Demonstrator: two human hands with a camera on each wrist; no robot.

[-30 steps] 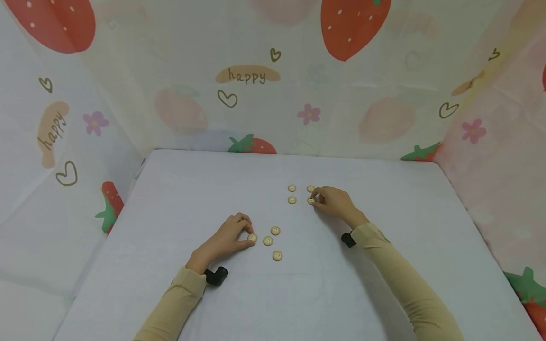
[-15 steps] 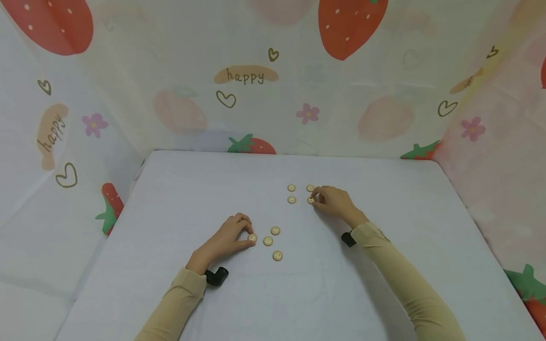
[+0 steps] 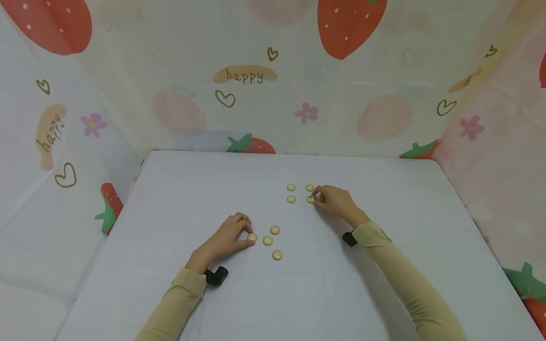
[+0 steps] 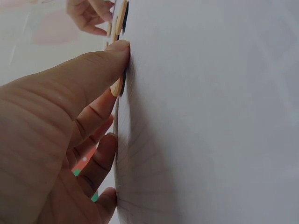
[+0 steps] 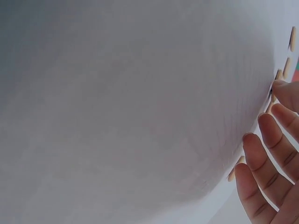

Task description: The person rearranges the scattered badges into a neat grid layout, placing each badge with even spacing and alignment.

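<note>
In the head view, my left hand [image 3: 226, 237] pinches a round tan button [image 3: 252, 237] lying on the table, thumb on the near side and fingers on the far side. The left wrist view shows the thumb [image 4: 93, 70] partly covering that button [image 4: 117, 88]. Farther back on the right, my right hand [image 3: 337, 202] pinches another button [image 3: 310, 200] between thumb and fingertips. Just behind that one lies a button [image 3: 309, 187]. Two more, a far button [image 3: 291, 187] and a nearer button [image 3: 291, 199], form a column to their left.
Three loose buttons lie right of my left hand: an upper button [image 3: 275, 230], a middle button [image 3: 267, 240] and a lower button [image 3: 277, 255]. They rest on a white-covered table [image 3: 192, 184]. A strawberry-print cloth [image 3: 256, 113] hangs behind and at both sides.
</note>
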